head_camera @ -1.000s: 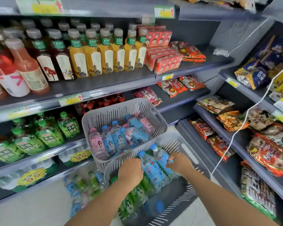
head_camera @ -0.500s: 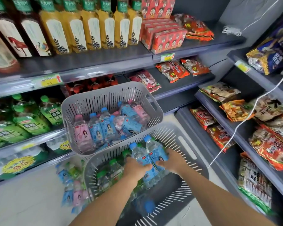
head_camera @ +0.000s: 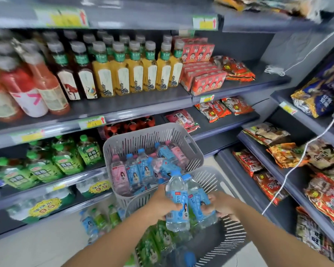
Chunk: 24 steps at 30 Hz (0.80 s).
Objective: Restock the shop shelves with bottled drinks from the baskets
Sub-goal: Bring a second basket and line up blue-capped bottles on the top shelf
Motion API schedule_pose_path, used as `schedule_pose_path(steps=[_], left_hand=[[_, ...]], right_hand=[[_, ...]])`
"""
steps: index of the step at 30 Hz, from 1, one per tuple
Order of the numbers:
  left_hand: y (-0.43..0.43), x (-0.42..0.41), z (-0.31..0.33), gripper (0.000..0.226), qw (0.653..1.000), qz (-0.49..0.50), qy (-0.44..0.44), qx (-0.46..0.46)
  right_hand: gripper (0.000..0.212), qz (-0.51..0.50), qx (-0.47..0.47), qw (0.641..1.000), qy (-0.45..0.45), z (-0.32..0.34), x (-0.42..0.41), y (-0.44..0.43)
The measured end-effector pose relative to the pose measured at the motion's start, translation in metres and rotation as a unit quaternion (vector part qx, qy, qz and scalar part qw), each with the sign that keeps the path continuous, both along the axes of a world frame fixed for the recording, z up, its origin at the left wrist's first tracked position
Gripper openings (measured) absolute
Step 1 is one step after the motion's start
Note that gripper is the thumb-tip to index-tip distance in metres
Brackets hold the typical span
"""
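Two clear bottles with blue caps and blue labels are lifted upright above the near grey basket (head_camera: 229, 239). My left hand (head_camera: 158, 204) grips the left bottle (head_camera: 176, 203); my right hand (head_camera: 223, 206) grips the right bottle (head_camera: 197, 203). The two bottles touch each other. Green-labelled bottles (head_camera: 154, 245) lie in the near basket below them. Behind it, the far grey basket (head_camera: 156, 137) holds several blue and pink bottles (head_camera: 135, 172).
Grey shelves (head_camera: 123, 105) on the left carry yellow, dark and red drinks, with green tea bottles (head_camera: 66, 162) on the tier below. Snack packs fill the right-hand shelves (head_camera: 274, 166). Loose bottles (head_camera: 96, 222) lie on the floor by the baskets. A white cord (head_camera: 289, 170) hangs at right.
Both hands have risen out of the near basket with the two blue bottles, which now stand upright above it. The view has tilted up towards the shelves.
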<state>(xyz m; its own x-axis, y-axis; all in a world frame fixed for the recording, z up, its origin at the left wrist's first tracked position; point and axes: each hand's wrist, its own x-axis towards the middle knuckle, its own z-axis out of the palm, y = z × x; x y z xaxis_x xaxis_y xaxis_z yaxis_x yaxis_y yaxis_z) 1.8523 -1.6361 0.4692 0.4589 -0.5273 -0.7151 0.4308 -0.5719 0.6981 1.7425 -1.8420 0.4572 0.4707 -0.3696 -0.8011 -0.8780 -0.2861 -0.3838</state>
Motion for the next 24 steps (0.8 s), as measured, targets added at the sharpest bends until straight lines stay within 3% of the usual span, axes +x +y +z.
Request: schedule_pose_path(steps=[2,6,12,17,22,24], left_hand=[[0.014,0.013,0.017,0.057,1.000,0.006,-0.007,-0.008],[0.047,0.036,0.049,0.087,0.998,0.032,-0.032,-0.037],[0.115,0.065,0.096,0.060,0.990,0.065,-0.070,-0.100],[0.177,0.093,0.136,0.060,0.977,0.116,-0.132,-0.121],[0.231,0.120,0.170,0.052,0.963,0.163,-0.169,-0.131],[0.248,0.129,0.184,0.048,0.957,0.181,-0.178,-0.144]], right_hand=[[0.088,0.006,0.012,1.000,-0.021,0.016,0.004,0.006],[0.060,-0.022,0.045,0.995,-0.088,0.052,0.025,0.038],[0.035,-0.040,0.094,0.976,-0.191,0.102,0.063,0.111],[0.025,-0.045,0.104,0.954,-0.278,0.136,0.101,0.171],[0.044,-0.011,0.092,0.939,-0.332,0.168,0.140,0.221],[0.038,-0.001,0.101,0.929,-0.355,0.182,0.156,0.239]])
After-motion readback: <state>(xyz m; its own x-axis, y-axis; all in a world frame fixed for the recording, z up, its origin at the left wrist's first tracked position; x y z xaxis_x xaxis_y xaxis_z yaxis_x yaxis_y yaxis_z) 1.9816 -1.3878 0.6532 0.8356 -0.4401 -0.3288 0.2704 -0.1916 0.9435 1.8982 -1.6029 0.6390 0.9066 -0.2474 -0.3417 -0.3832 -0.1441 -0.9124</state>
